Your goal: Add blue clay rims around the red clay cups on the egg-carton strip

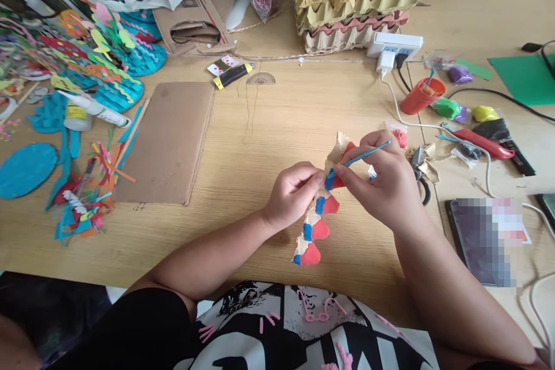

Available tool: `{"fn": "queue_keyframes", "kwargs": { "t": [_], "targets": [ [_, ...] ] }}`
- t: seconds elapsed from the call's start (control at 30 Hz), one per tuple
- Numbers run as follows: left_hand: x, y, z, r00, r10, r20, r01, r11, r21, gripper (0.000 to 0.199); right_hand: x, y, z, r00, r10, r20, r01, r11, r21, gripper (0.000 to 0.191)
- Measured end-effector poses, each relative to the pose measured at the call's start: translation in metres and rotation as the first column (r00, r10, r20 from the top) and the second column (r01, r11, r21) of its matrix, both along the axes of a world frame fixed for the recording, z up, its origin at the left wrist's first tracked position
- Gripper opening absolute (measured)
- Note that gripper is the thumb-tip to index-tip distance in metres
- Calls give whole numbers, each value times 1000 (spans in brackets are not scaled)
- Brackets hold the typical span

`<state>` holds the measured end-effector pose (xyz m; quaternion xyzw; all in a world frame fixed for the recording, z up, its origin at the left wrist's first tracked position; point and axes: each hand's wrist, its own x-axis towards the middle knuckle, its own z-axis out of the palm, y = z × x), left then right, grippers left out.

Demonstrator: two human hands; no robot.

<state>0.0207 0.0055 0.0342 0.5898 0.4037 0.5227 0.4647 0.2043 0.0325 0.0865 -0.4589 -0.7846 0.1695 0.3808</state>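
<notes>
Above the table's front edge, my left hand (295, 191) pinches the middle of a torn strip of egg carton (313, 217). Red scallops with blue patches, which look like modelling clay, cover one side of the strip; the rest is bare tan pulp. My right hand (381, 179) grips a thin blue modelling tool (362, 156) between thumb and fingers. The tool's lower end touches or nearly touches a blue patch beside my left thumb. Part of the strip's upper half is hidden behind my right fingers.
Left of my hands lies a cardboard sheet (162, 141), with colourful paper scraps (84, 202) beyond it. Stacked egg trays (347, 23) and a power strip (396, 44) stand at the back. Scissors (418, 162), a red cup (422, 95), cables and a phone (470, 243) are on the right.
</notes>
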Motion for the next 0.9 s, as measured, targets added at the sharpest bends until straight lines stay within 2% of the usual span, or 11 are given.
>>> {"fn": "queue_keyframes", "kwargs": {
  "t": [0.13, 0.37, 0.53, 0.8, 0.9],
  "targets": [
    [0, 0, -1, 1000, 6, -2, -6, 1000, 10, 27, 1, -2, 3, 998, -35, -52, 34, 999, -23, 4],
    [0, -1, 1, 1000, -8, -2, 8, 999, 42, 30, 0, -1, -1, 998, -67, 5, 67, 998, 20, 3],
    [0, -1, 1, 1000, -14, -14, 14, 1000, 18, 31, -3, -1, -3, 996, -82, 20, 81, 995, 60, 4],
    [-1, -1, 0, 1000, -4, -4, 4, 1000, 12, 28, 0, -2, -3, 992, -85, -90, 83, 996, -30, 6],
    [-1, -2, 2, 1000, -10, -14, 11, 999, 40, 29, 0, -2, -4, 991, -103, -84, 100, 995, -29, 8]
  ]
}}
